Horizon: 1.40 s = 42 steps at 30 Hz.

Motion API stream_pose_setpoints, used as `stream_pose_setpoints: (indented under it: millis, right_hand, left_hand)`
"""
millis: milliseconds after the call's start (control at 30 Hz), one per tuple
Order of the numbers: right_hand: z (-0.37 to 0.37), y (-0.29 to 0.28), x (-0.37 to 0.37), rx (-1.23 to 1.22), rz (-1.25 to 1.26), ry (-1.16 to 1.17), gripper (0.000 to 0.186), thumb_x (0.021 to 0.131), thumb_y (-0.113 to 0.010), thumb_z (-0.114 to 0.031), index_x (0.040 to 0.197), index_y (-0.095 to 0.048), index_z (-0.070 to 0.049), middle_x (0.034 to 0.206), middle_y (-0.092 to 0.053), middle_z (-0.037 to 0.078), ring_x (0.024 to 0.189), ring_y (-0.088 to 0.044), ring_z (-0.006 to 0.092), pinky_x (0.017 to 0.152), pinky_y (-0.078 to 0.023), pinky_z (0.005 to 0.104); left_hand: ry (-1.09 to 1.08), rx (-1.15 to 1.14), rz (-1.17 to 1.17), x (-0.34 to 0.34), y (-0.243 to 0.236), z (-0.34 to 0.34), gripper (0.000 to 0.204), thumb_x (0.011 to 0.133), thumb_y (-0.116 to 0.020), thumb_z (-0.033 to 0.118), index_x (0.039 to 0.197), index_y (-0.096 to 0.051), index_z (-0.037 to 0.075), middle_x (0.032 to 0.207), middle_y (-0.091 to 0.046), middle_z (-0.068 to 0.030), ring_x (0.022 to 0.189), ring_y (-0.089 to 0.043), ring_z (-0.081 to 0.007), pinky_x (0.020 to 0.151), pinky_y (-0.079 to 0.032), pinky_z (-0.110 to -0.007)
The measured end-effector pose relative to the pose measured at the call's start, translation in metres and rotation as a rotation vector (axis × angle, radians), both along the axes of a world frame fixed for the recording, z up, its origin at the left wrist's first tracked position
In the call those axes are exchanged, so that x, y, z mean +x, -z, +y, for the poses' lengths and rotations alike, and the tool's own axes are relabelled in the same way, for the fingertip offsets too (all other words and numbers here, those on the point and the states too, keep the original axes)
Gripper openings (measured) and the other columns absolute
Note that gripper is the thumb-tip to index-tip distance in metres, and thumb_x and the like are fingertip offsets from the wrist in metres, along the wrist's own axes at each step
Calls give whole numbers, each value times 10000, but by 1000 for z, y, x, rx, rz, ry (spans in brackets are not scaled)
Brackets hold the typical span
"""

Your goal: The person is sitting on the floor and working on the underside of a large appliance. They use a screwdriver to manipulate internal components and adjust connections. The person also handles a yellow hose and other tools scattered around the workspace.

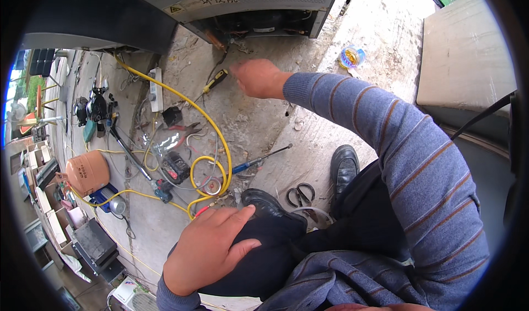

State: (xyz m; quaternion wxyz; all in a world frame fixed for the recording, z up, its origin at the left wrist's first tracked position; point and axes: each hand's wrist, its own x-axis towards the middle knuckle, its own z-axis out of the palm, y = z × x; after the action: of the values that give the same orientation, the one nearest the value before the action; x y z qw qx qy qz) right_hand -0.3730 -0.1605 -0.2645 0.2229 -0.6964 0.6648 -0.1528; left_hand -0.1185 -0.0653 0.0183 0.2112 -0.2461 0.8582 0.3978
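Note:
My left hand (212, 250) rests over my left knee, fingers stretched out and thumb apart, holding nothing. My right arm reaches forward, and my right hand (259, 78) hovers over the concrete in front of the appliance. Its fingertips are blurred and partly hidden, so I cannot tell whether they hold anything. Just left of them lies a screwdriver (216, 80) with a yellow and black handle. Beyond it, a copper pipe (215, 40) sticks out from the open bottom of the grey appliance (259, 0), where a dark compressor partly shows.
A yellow hose (176, 93) loops across the floor at left, among pliers (186, 133), a battery pack (176, 166) and a white power strip (156, 90). Scissors (301, 195) lie between my shoes. A gas cylinder (88, 172) stands far left; a small clear tub (352, 56) sits right.

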Motion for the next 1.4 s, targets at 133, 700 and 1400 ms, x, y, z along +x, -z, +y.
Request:
stream_pose_setpoints:
  millis: [133,700,1400]
  right_hand:
    - [2,-9,8,-118,-41,106,279,872,-587,-137,1128,-637,-36,1172,-641,176,1144,-615,377,919,-539,481]
    - [-4,-21,7,25,-56,86,271,898,-573,-175,1123,-627,-34,1170,-668,201,1114,-636,387,942,-522,491]
    - [27,7,-14,203,-243,5,346,926,-596,-196,1250,-636,-80,1109,-713,197,1013,-683,398,871,-551,496]
  left_hand:
    - [-5,1,-11,0,-3,1,558,885,-771,310,1331,-612,15,1147,-687,-184,1067,-640,-386,917,-519,-433]
    - [30,69,-39,5,8,-5,535,941,-706,332,1363,-584,27,1178,-669,-173,1078,-629,-377,921,-510,-422]
    - [-557,-653,-157,138,329,-371,502,822,-728,190,1244,-642,-68,1183,-680,-294,1160,-631,-441,999,-494,-475]
